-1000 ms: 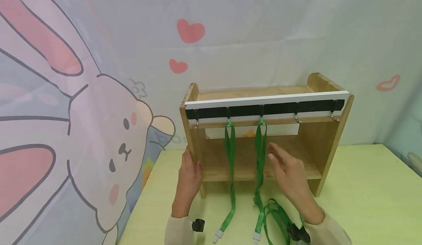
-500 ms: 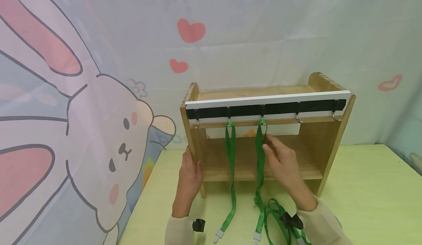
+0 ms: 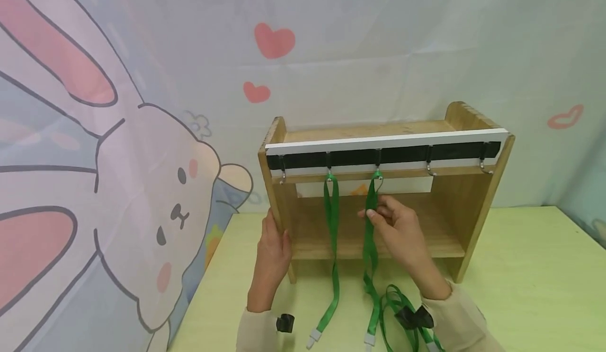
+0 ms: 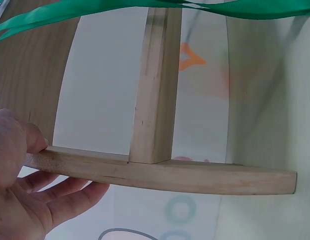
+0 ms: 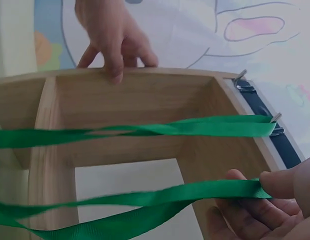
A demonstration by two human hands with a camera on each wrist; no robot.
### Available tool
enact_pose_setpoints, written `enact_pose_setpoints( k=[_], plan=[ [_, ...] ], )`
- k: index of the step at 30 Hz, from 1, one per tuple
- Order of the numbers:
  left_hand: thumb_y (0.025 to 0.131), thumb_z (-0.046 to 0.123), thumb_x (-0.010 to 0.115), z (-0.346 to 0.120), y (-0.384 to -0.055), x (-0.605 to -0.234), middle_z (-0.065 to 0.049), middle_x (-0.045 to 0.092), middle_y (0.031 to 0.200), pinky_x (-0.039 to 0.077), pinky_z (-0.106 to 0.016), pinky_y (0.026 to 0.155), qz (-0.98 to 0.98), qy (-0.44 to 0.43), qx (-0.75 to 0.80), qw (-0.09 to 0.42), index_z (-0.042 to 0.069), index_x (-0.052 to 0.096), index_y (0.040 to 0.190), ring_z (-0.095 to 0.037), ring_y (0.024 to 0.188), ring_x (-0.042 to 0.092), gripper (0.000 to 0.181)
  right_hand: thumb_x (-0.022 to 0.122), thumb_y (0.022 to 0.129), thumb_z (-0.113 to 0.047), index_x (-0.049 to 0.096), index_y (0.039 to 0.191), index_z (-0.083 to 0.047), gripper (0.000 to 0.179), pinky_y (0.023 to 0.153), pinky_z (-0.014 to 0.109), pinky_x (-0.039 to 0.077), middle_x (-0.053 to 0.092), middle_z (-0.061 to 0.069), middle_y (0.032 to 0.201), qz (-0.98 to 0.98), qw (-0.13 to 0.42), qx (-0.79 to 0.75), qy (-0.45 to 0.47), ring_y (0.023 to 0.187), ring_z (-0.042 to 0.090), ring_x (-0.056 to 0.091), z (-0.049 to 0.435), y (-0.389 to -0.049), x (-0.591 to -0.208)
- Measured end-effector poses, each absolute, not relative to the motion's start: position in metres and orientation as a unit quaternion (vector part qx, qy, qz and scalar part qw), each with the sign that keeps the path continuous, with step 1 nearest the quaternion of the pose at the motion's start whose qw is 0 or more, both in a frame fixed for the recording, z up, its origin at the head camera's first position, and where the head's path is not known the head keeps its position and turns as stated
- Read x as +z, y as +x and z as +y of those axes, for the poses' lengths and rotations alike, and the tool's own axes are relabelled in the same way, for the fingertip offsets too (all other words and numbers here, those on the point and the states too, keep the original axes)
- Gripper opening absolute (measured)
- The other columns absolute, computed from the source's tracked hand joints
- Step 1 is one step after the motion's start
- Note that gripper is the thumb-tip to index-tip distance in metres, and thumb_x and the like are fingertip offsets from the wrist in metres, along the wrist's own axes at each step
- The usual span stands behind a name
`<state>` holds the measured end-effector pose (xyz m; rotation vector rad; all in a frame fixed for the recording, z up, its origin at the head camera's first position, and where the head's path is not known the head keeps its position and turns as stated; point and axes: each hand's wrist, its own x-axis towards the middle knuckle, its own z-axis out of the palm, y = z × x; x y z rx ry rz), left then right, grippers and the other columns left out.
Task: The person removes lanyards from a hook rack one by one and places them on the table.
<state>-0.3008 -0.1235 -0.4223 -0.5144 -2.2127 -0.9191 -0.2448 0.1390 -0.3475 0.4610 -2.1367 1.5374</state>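
My left hand (image 3: 274, 249) grips the left side panel of the small wooden shelf (image 3: 450, 220), thumb on the inner side and fingers outside, as the left wrist view also shows. My right hand (image 3: 402, 231) pinches a green lanyard (image 3: 371, 247) between thumb and fingers, a little below the middle hook it hangs from. In the right wrist view the pinched strap (image 5: 220, 189) runs taut from the fingertips. Another green lanyard (image 3: 332, 210) hangs from the second hook on the left, apart from both hands. White clips end both straps.
A white rail with a black strip (image 3: 402, 154) crosses the shelf's top front and carries several hooks; the two right hooks (image 3: 430, 168) and the leftmost hold nothing. More green lanyards (image 3: 397, 310) lie bunched on the pale table (image 3: 535, 268) under the right wrist. A cartoon-printed cloth stands behind.
My right hand has moved left from beside the middle lanyard and now pinches its strap, shifting it slightly. The left hand has stayed on the shelf's side.
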Motion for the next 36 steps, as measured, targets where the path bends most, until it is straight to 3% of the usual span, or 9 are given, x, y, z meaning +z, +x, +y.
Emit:
enact_pose_setpoints(
  k=[4,10,14,23,29,36],
  plan=[
    [0.098,-0.007,0.056,-0.124,-0.301,-0.423,-0.032,0.045,0.13,0.056,-0.057,0.083,-0.848,-0.203,-0.35,0.342,-0.009,0.022,0.15,-0.05,0.111,0.061,0.062,0.058,0.102,-0.003,0.065,0.111,0.006,0.015,0.087,0.021,0.052,0.075,0.015,0.096,-0.762,0.223,0.586,0.164,0.095,0.023,0.07,0.139,-0.245,-0.345],
    [0.098,-0.007,0.056,-0.124,-0.301,-0.423,-0.031,0.045,0.131,0.055,-0.057,0.085,-0.847,-0.204,-0.354,0.34,-0.007,0.022,0.151,-0.05,0.114,0.06,0.063,0.056,0.102,0.0,0.063,0.109,0.01,0.014,0.073,0.029,0.06,0.073,0.023,0.095,-0.736,0.214,0.619,0.168,0.086,0.024,0.072,0.141,-0.246,-0.343],
    [0.098,-0.006,0.056,-0.123,-0.301,-0.423,-0.031,0.045,0.131,0.055,-0.057,0.085,-0.849,-0.203,-0.355,0.335,-0.006,0.021,0.151,-0.05,0.114,0.06,0.063,0.055,0.102,0.003,0.063,0.108,0.01,0.013,0.071,0.032,0.06,0.072,0.026,0.094,-0.726,0.222,0.627,0.176,0.084,0.019,0.072,0.142,-0.245,-0.342],
    [0.098,-0.007,0.056,-0.123,-0.301,-0.422,-0.031,0.045,0.131,0.055,-0.057,0.084,-0.849,-0.201,-0.353,0.337,-0.007,0.021,0.151,-0.05,0.113,0.061,0.063,0.055,0.102,0.001,0.064,0.11,0.009,0.014,0.075,0.031,0.059,0.073,0.022,0.095,-0.726,0.202,0.636,0.165,0.088,0.021,0.073,0.139,-0.235,-0.343],
    [0.099,-0.006,0.056,-0.123,-0.301,-0.423,-0.031,0.044,0.132,0.055,-0.057,0.083,-0.851,-0.198,-0.355,0.332,-0.007,0.02,0.151,-0.05,0.112,0.061,0.063,0.054,0.102,0.002,0.062,0.111,0.009,0.014,0.078,0.034,0.06,0.073,0.022,0.096,-0.71,0.173,0.668,0.141,0.088,0.016,0.072,0.139,-0.226,-0.353],
    [0.1,-0.004,0.054,-0.124,-0.301,-0.425,-0.032,0.045,0.13,0.057,-0.058,0.079,-0.849,-0.198,-0.353,0.339,-0.009,0.02,0.151,-0.051,0.107,0.063,0.061,0.053,0.102,0.003,0.061,0.11,0.009,0.012,0.076,0.036,0.06,0.075,0.014,0.092,-0.684,0.158,0.699,0.134,0.084,0.021,0.073,0.145,-0.221,-0.37]
  ],
)
